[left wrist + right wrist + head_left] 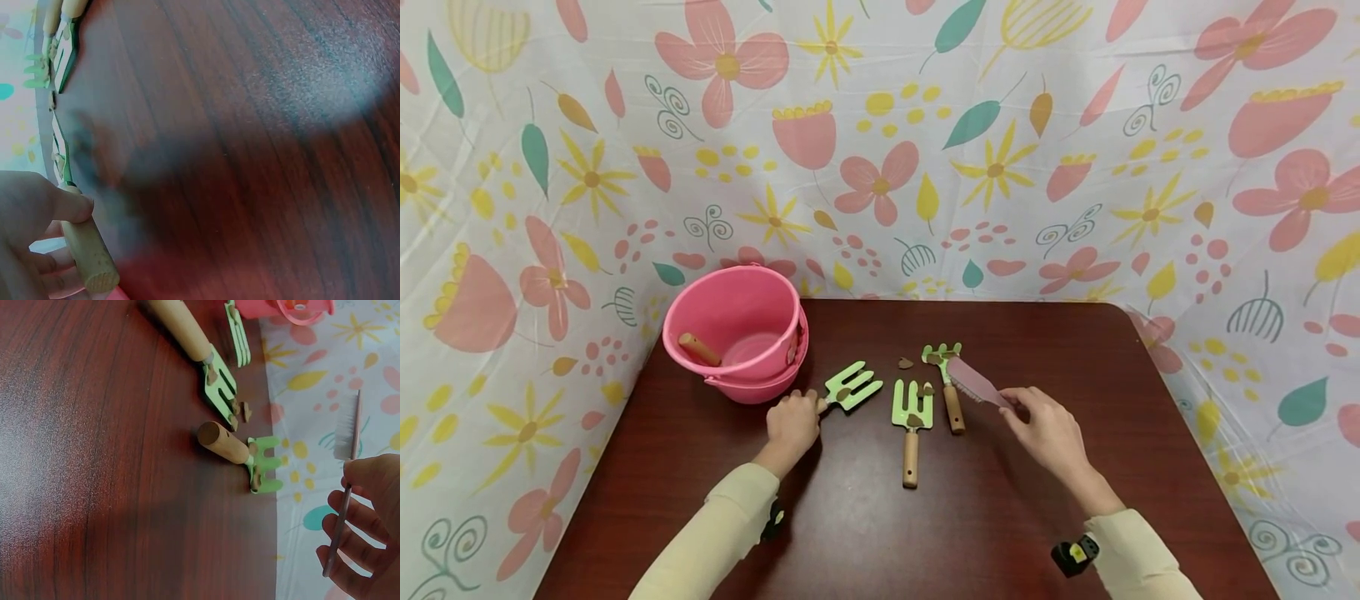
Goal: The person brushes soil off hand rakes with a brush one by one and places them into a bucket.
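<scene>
My left hand point(793, 425) grips the wooden handle point(87, 250) of a small green garden fork point(852, 386), whose tines point right and carry a brown bit. My right hand point(1047, 427) holds a pink brush point(977, 383) with pale bristles, seen edge-on between thumb and fingers in the right wrist view. In the head view the brush's tip overlaps a small green hand rake point(952, 403); whether they touch I cannot tell. Between the hands lies a second green fork point(912, 433), handle towards me. Brown flakes point(234, 407) lie on and beside these tools.
Two nested pink buckets point(737, 283) stand at the table's back left, with a wooden handle point(700, 349) inside the upper one. One loose brown flake point(906, 363) lies on the dark wooden table point(865, 533). A flower-patterned cloth point(880, 125) hangs behind and along the sides.
</scene>
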Action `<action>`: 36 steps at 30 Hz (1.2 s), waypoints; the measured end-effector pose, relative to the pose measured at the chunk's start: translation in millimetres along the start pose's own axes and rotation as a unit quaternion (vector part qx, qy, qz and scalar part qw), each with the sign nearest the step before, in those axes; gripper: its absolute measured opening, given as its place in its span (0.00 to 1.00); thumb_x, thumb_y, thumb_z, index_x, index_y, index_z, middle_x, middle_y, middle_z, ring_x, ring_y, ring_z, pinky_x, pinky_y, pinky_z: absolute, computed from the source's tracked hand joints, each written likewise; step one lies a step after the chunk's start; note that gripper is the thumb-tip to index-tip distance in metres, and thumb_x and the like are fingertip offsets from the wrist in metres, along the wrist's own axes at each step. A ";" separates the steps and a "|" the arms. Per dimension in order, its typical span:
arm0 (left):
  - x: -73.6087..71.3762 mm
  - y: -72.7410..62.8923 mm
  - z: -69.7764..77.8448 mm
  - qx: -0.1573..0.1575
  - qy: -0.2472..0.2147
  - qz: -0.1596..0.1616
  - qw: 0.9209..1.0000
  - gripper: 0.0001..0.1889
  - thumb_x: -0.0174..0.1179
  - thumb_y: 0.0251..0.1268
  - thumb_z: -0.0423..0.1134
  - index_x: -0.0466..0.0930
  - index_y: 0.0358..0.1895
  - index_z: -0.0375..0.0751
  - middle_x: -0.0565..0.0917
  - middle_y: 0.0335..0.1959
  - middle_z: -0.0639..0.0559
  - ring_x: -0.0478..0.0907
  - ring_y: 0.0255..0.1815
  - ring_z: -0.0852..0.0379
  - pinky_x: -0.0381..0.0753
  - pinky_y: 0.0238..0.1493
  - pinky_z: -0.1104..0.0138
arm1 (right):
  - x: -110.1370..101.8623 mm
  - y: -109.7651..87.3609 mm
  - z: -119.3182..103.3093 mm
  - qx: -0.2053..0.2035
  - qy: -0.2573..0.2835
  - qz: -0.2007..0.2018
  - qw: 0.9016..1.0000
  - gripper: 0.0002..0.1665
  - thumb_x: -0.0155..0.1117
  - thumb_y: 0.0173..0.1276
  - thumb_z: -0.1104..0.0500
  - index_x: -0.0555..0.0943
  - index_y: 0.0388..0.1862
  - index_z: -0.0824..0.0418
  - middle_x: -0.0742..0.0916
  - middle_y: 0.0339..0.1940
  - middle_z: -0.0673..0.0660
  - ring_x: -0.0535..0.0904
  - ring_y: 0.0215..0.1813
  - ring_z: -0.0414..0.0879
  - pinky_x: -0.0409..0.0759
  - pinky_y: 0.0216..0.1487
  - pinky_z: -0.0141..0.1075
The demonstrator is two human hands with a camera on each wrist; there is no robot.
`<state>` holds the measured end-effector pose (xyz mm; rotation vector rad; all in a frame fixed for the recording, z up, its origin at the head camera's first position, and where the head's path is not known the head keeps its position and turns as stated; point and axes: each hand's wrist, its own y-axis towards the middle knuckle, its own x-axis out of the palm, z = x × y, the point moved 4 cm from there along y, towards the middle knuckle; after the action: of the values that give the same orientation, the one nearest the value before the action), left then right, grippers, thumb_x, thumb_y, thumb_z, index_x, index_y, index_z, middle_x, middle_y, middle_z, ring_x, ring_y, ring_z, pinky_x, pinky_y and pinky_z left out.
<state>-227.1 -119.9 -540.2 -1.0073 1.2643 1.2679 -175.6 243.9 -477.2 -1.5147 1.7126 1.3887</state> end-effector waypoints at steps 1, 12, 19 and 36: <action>-1.1 -0.1 0.0 0.002 -0.001 -0.001 1.000 0.09 0.65 0.45 0.38 0.76 0.31 0.42 0.76 0.24 0.45 0.78 0.26 0.45 0.74 0.20 0.54 | 0.3 0.0 -0.3 0.000 0.000 0.000 1.000 0.14 0.67 0.56 0.57 0.82 0.43 0.53 0.83 0.34 0.50 0.77 0.28 0.45 0.68 0.22 0.34; -21.4 -3.9 8.4 0.049 0.006 0.047 0.998 0.11 0.67 0.42 0.39 0.75 0.28 0.44 0.75 0.22 0.47 0.77 0.25 0.47 0.72 0.17 0.55 | 1.6 1.2 -5.9 0.000 0.007 -0.005 1.000 0.14 0.67 0.57 0.56 0.82 0.44 0.52 0.84 0.35 0.50 0.77 0.29 0.44 0.68 0.23 0.34; -36.4 -9.3 18.3 0.086 0.009 0.089 0.992 0.11 0.68 0.40 0.38 0.74 0.26 0.44 0.74 0.20 0.49 0.75 0.22 0.49 0.71 0.14 0.57 | 2.4 4.3 -13.7 -0.015 0.015 0.001 1.000 0.14 0.68 0.55 0.58 0.83 0.43 0.53 0.84 0.34 0.50 0.76 0.28 0.43 0.69 0.23 0.34; -63.5 -17.4 37.3 0.151 0.023 0.122 0.981 0.13 0.69 0.34 0.38 0.75 0.27 0.45 0.75 0.21 0.50 0.74 0.21 0.51 0.71 0.14 0.61 | 14.0 15.9 -51.8 -0.055 0.010 -0.009 0.998 0.15 0.70 0.53 0.58 0.84 0.42 0.51 0.83 0.32 0.47 0.68 0.24 0.38 0.64 0.20 0.31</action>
<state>-199.0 -91.2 -476.2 -0.6831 1.5990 1.1927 -180.2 189.9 -463.2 -1.6029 1.6543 1.4860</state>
